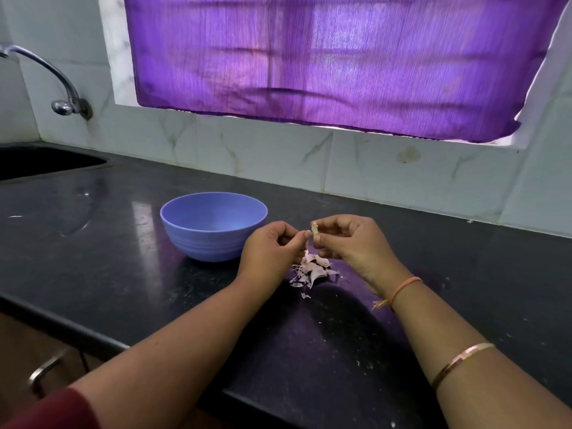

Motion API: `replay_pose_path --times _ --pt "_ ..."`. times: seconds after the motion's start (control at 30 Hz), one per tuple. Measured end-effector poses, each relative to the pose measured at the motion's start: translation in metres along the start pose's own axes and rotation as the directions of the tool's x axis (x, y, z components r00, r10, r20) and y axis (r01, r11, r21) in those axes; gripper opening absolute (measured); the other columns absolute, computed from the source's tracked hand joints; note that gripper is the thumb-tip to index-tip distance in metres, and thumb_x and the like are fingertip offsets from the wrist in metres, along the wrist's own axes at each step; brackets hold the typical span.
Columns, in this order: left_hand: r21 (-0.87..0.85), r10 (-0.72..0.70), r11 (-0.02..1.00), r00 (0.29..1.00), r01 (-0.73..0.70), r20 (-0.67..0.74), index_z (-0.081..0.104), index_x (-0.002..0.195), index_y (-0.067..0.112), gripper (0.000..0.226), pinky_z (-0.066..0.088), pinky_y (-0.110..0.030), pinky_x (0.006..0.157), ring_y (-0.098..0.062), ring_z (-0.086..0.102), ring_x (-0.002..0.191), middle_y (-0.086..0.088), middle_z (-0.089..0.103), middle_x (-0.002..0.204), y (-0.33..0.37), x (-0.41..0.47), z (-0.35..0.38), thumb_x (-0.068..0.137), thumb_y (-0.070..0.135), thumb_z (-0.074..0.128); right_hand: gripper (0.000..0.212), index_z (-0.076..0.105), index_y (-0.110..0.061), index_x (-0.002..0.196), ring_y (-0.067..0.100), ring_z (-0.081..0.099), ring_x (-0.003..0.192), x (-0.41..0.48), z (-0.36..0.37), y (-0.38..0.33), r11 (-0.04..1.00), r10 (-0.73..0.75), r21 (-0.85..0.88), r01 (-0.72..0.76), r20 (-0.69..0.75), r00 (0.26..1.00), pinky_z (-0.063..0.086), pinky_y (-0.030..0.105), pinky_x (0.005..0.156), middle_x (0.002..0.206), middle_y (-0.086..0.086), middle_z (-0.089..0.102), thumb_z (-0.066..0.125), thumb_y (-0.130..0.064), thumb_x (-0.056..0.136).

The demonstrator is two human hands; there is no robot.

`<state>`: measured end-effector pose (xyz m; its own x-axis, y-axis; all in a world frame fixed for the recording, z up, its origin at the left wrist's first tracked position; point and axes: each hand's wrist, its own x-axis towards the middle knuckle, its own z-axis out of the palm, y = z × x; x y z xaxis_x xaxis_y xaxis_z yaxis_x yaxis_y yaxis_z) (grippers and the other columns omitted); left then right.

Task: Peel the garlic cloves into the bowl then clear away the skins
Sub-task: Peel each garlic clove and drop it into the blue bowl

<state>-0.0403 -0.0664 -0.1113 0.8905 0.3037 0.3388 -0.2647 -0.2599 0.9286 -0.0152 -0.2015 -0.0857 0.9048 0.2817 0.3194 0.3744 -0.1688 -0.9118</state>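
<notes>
Head view: right hand (349, 243) pinches a garlic clove (315, 230) above the skins (311, 269), left hand (272, 249) pinching its peel; strip downward, then drop it into the blue bowl (213, 230).

One head-worn wide-angle view looks forward and down from above the near edge of the tabletop (93, 243), facing the tiled wall (278, 156). The blue bowl (213, 230) sits left of centre at mid-depth, close enough to show its inner wall. Just right of the bowl and slightly nearer the camera, the left hand (269, 246) and right hand (349, 239) meet on a garlic clove (314, 229), with the forearms entering from the bottom corners. Behind the bowl hangs a purple curtain (340, 63). Far left of it are the sink (46, 162) and tap (62, 85).
</notes>
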Motion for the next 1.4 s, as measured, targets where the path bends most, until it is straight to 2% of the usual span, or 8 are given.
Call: replay_pose_path --times 0.07,0.13,0.27,0.57,0.83,0.93,1.13,1.4 --pt "-0.036 0.013 0.999 1.000 -0.012 0.025 0.065 0.084 0.008 0.004 0.057 -0.043 0.076 -0.026 0.066 0.071 -0.014 0.070 0.077 0.001 -0.001 0.000 0.085 0.012 0.067 0.020 0.067 -0.001 0.098 0.009 0.064 0.066 0.000 0.001 0.000 0.998 -0.022 -0.067 0.023 0.018 1.000 0.055 0.017 0.062 0.080 0.007 0.068 0.068 0.004 0.078" --pt "-0.089 0.020 0.996 0.999 -0.017 0.034 0.064 0.087 0.015 0.007 0.057 -0.041 0.076 -0.027 0.067 0.073 -0.015 0.070 0.081 0.001 -0.001 0.000 0.085 0.007 0.065 0.020 0.067 -0.003 0.097 0.013 0.065 0.069 0.001 0.001 -0.001 0.993 -0.035 -0.114 0.036 0.018 0.999 0.057 0.022 0.066 0.082 0.009 0.069 0.070 -0.001 0.077" --pt "-0.112 0.031 0.993 0.999 -0.029 0.021 0.067 0.079 0.011 0.014 0.057 -0.029 0.068 -0.011 0.063 0.062 -0.012 0.070 0.075 0.003 -0.002 0.000 0.090 0.008 0.058 0.014 0.069 -0.008 0.086 0.014 0.066 0.070 0.002 0.001 0.000 0.980 -0.063 -0.190 0.059 -0.013 0.998 0.057 0.027 0.071 0.080 0.008 0.070 0.075 -0.009 0.073" --pt "-0.099 0.016 0.995 0.999 -0.012 0.044 0.070 0.082 0.005 0.012 0.058 -0.024 0.068 -0.014 0.065 0.065 -0.015 0.072 0.079 0.003 -0.003 -0.001 0.089 0.008 0.060 0.011 0.070 -0.015 0.078 0.016 0.068 0.073 0.003 -0.001 0.002 0.968 -0.075 -0.242 0.070 -0.010 0.997 0.057 0.036 0.077 0.078 0.006 0.071 0.074 -0.006 0.074" --pt "-0.040 0.019 0.999 1.000 -0.018 0.019 0.068 0.076 0.012 0.014 0.058 -0.037 0.076 -0.021 0.068 0.070 -0.014 0.071 0.076 0.005 -0.004 -0.003 0.087 0.006 0.061 0.013 0.071 -0.011 0.081 0.023 0.070 0.080 0.005 -0.002 0.003 0.973 -0.031 -0.229 0.038 0.037 0.999 0.057 0.038 0.081 0.081 0.011 0.072 0.074 0.001 0.074" --pt "-0.043 0.003 0.999 1.000 -0.002 0.012 0.067 0.075 0.011 0.014 0.058 -0.042 0.078 -0.024 0.068 0.072 -0.016 0.071 0.077 0.005 -0.004 -0.003 0.086 0.005 0.061 0.014 0.071 -0.006 0.084 0.025 0.068 0.076 0.005 -0.002 0.004 0.986 0.004 -0.165 0.005 0.052 0.999 0.057 0.038 0.080 0.081 0.014 0.071 0.069 0.006 0.076" --pt "-0.031 -0.016 0.999 1.000 0.016 -0.010 0.065 0.071 0.012 0.016 0.058 -0.043 0.078 -0.020 0.066 0.067 -0.012 0.070 0.071 0.005 -0.003 -0.001 0.085 0.005 0.062 0.014 0.066 0.007 0.093 0.018 0.061 0.065 0.003 0.001 0.002 0.995 0.080 0.049 -0.082 0.046 0.996 0.056 0.019 0.064 0.076 0.014 0.067 0.061 0.011 0.080" --pt "-0.003 -0.063 0.998 0.998 0.063 -0.004 0.064 0.070 0.011 0.016 0.057 -0.045 0.079 -0.025 0.070 0.071 -0.007 0.071 0.068 0.000 0.000 -0.002 0.085 0.007 0.061 0.004 0.066 -0.001 0.081 0.017 0.062 0.066 0.003 0.001 -0.009 0.919 0.086 0.390 -0.060 -0.049 0.995 0.056 0.023 0.069 0.074 0.013 0.067 0.068 -0.001 0.077"
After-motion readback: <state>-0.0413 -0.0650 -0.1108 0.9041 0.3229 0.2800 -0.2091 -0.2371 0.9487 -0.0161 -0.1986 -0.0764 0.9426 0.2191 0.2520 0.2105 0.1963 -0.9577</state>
